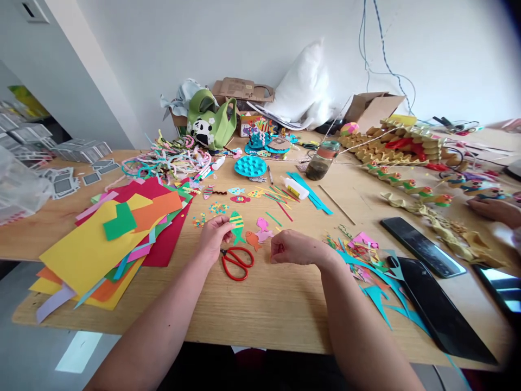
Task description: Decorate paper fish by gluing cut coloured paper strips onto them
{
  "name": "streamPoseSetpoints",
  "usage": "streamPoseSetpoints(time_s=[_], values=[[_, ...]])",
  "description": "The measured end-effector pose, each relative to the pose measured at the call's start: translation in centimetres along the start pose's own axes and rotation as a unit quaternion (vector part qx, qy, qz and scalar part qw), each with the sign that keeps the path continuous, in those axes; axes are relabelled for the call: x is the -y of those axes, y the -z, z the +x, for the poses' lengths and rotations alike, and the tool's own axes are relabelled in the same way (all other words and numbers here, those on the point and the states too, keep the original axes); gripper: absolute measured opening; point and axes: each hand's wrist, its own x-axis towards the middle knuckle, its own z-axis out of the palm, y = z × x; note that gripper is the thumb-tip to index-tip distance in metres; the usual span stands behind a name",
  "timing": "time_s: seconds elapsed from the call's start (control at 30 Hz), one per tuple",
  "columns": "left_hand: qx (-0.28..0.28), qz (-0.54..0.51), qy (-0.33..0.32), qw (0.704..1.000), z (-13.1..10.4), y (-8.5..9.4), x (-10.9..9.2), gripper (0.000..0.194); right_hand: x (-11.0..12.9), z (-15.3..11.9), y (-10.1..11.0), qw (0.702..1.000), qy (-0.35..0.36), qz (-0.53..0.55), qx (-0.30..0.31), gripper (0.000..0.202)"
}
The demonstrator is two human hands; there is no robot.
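Between thumb and fingers, my left hand [215, 234] pinches a green paper fish [236, 228] with yellow stripes. My right hand [291, 247] is curled closed just above the table, and whatever its fingertips may hold is hidden. Red-handled scissors [237, 264] lie just below the green fish. Between my hands are an orange paper fish [252, 239] and pink and purple paper shapes [263, 230]. Farther back lie a red fish [240, 199], a yellow fish [255, 194] and thin coloured paper strips [279, 202].
Coloured paper sheets [89, 244] are piled at left. A glue bottle [296, 188], wooden stick [337, 205] and glass jar [323, 161] stand or lie behind. Paper scraps [362, 252] and phones [423, 247] are at right, where another person's hand [494, 210] shows.
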Motion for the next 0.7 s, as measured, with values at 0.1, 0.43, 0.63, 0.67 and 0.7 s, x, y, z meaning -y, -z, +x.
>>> streamPoseSetpoints(time_s=[0.1, 0.43, 0.63, 0.67, 0.7], values=[[0.002, -0.015, 0.016, 1.0, 0.0, -0.1, -0.1, 0.023, -0.3, -0.2, 0.3, 1.0, -0.002, 0.015, 0.002, 0.009], [0.044, -0.089, 0.064, 0.993, -0.5, -0.4, 0.0, 0.026, 1.1, 1.1, -0.7, 0.938, 0.066, 0.273, -0.202, 0.035], [0.073, -0.101, 0.043, 0.991, -0.8, -0.5, 0.3, 0.021, 2.4, 3.3, -3.0, 0.914, 0.071, 0.356, -0.18, 0.03], [0.076, -0.1, 0.042, 0.991, -0.8, -0.6, 0.3, 0.021, 2.5, 3.5, -3.2, 0.914, 0.067, 0.356, -0.183, 0.027], [0.079, -0.099, 0.043, 0.991, -0.8, -0.6, 0.3, 0.021, 2.5, 3.5, -3.3, 0.914, 0.062, 0.353, -0.188, 0.024]])
